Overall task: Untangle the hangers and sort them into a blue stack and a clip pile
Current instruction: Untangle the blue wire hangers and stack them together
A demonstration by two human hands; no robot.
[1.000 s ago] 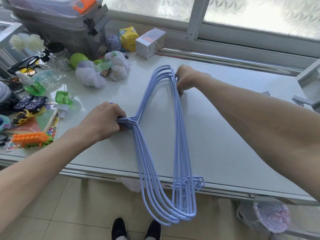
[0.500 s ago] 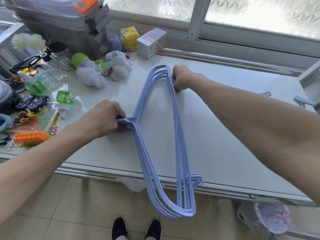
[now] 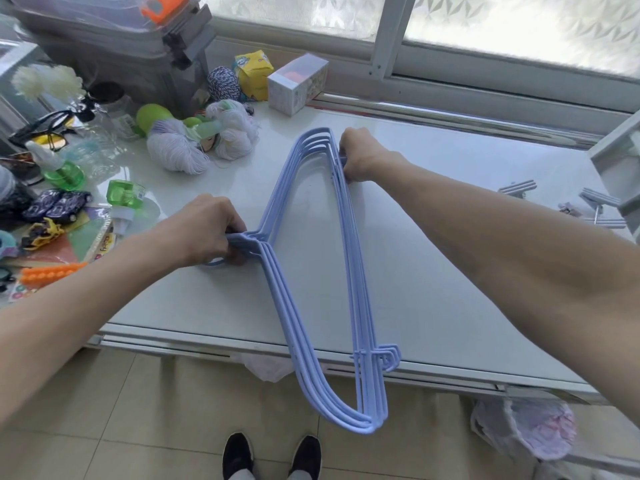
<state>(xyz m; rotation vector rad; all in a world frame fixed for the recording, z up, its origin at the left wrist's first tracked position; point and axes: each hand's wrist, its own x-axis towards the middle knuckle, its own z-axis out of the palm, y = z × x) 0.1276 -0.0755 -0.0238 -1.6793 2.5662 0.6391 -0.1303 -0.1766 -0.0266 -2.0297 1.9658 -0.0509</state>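
Several light blue hangers (image 3: 353,271) lie bunched together over the white table (image 3: 450,289), their near shoulders overhanging its front edge. My left hand (image 3: 204,233) grips the bundle at the necks and hooks on its left side. My right hand (image 3: 363,157) grips the far end of the bottom bars, fingers curled round them. Grey clip hangers (image 3: 602,202) lie at the table's far right, apart from both hands.
Clutter fills the table's left: yarn skeins (image 3: 180,150), green bottles (image 3: 124,195), toy cars (image 3: 55,209), an orange comb (image 3: 52,271). A small box (image 3: 294,84) and a grey bin (image 3: 131,46) stand by the window. A plastic bag (image 3: 526,427) hangs below right.
Both hands have kept their hold. The bundle has shifted slightly up and away from me, its near end overhanging the edge a little less.
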